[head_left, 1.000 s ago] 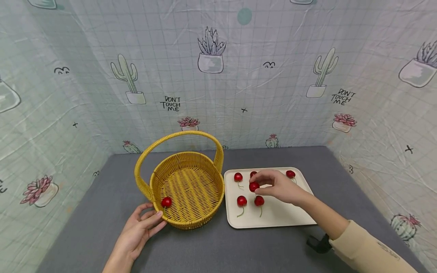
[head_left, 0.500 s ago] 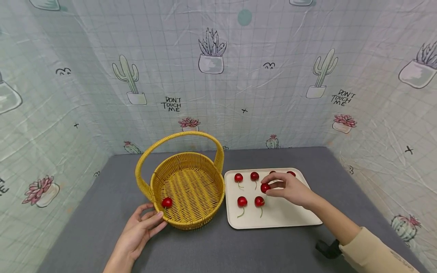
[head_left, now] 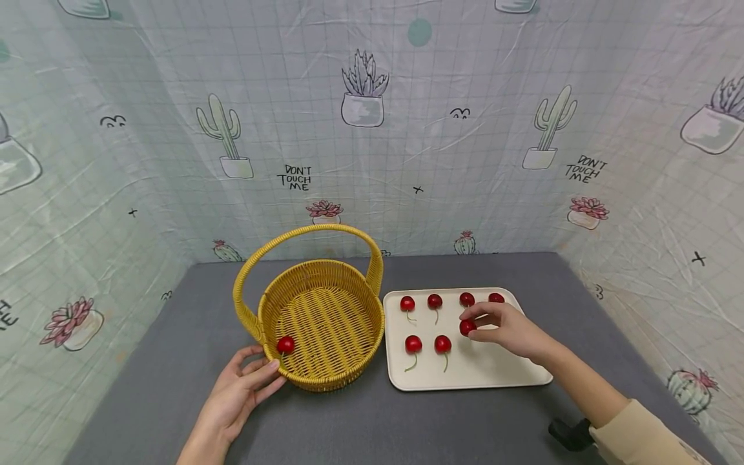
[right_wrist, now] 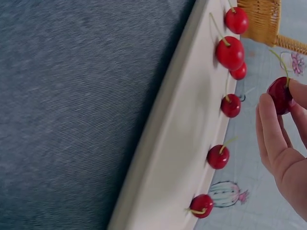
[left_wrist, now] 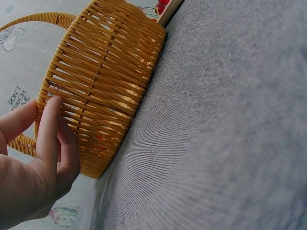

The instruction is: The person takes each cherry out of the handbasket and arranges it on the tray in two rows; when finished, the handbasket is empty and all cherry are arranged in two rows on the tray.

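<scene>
My left hand (head_left: 238,394) pinches the near left rim of a round yellow wicker basket (head_left: 320,272), thumb on top and fingers against the outer wall, as the left wrist view also shows. One red cherry (head_left: 285,345) lies inside near that rim. Over a cream tray (head_left: 500,372), my right hand (head_left: 511,330) pinches another cherry (head_left: 467,328) between thumb and fingertips; its green stem sticks up in the right wrist view. Several cherries lie on the tray in two rows, including a front pair (head_left: 413,344) and a back-right one (head_left: 496,298) partly behind the hand.
The basket's tall handle (head_left: 308,230) arches over it, and the tray stands close to its right side. Both rest on a grey cloth-covered table (head_left: 349,426). Printed fabric (head_left: 279,116) encloses the back and sides. Near the right sleeve is a black strap-like object (head_left: 569,434).
My right hand has moved rightward and slightly nearer over the tray with the pinched cherry, uncovering back-row cherries. The left hand keeps its grip on the basket rim.
</scene>
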{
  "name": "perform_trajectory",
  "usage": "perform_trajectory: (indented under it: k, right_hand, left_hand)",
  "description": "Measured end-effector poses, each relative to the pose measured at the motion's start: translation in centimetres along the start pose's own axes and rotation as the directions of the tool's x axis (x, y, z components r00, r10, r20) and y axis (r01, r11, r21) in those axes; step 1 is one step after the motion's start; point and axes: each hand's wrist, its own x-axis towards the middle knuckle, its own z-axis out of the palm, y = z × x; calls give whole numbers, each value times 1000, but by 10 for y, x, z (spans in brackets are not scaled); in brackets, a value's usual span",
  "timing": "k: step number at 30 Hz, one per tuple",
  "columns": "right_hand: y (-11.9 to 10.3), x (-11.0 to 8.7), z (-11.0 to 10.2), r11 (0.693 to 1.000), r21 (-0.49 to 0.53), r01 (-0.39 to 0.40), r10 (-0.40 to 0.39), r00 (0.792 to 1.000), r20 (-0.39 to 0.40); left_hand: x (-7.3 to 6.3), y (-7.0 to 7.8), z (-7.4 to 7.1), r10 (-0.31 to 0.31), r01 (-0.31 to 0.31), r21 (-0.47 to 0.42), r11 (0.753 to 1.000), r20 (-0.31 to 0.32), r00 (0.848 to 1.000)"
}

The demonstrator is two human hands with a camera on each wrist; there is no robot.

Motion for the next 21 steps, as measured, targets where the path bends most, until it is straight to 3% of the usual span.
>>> perform_trajectory:
  k: [21]
  right_hand:
    - [31,-5,1,995,-40,-95,94,995,-14]
  left_hand:
    - [1,-1,0,1,-1,0,1000,7,1000]
